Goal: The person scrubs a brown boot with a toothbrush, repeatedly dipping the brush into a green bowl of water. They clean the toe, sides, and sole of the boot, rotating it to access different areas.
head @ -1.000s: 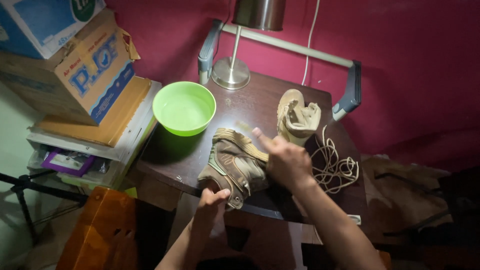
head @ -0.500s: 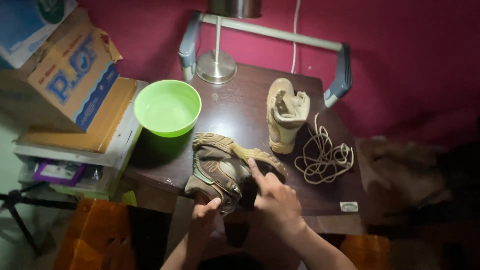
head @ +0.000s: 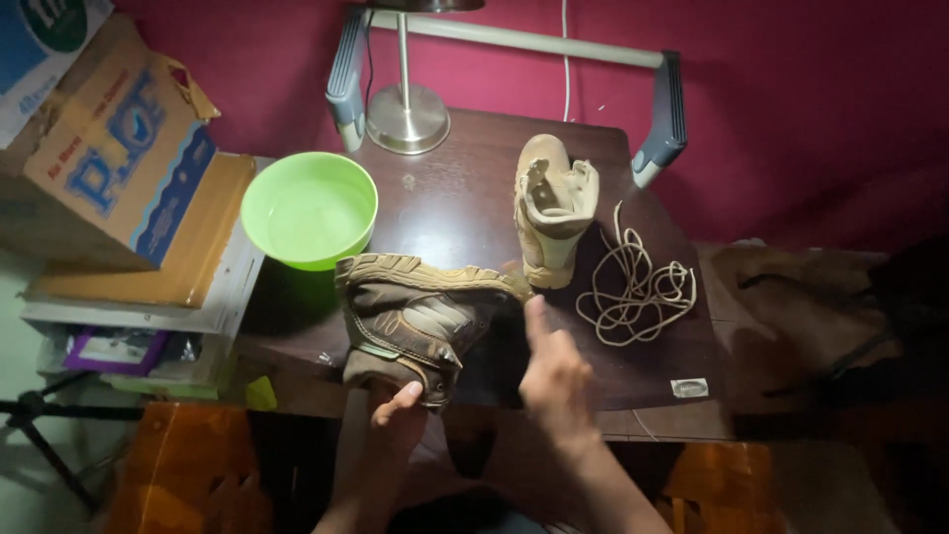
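- Hands at the near edge of a dark wooden table (head: 465, 213): the left hand (head: 395, 420) grips the ankle end of a brown suede lace-up boot lying on its side (head: 415, 321), thumb pressed on its collar, fingers hidden beneath.
- Right hand (head: 556, 371) is open and holds nothing, fingers straight and together, fingertips just short of the boot's treaded sole near the toe.
- Half a second ago the right hand lay on the boot's side; a second ago it was higher, over the table's middle. Now it has drawn back to the boot's right, so the boot is steadied by the left hand alone.
- The boot lies at the near left part of the table, sole facing the far edge.
- A second tan boot standing upright (head: 552, 213) sits toward the far right, with no lace in it that I can see.
- A loose coil of tan bootlace (head: 638, 287) lies just right of it, near the right edge.
- A lime-green plastic bowl (head: 309, 210) sits at the left edge, close behind the held boot.
- A brushed-metal lamp base (head: 407, 117) stands at the far edge.
- Cardboard boxes (head: 109, 158) are stacked beside the table, left of it.
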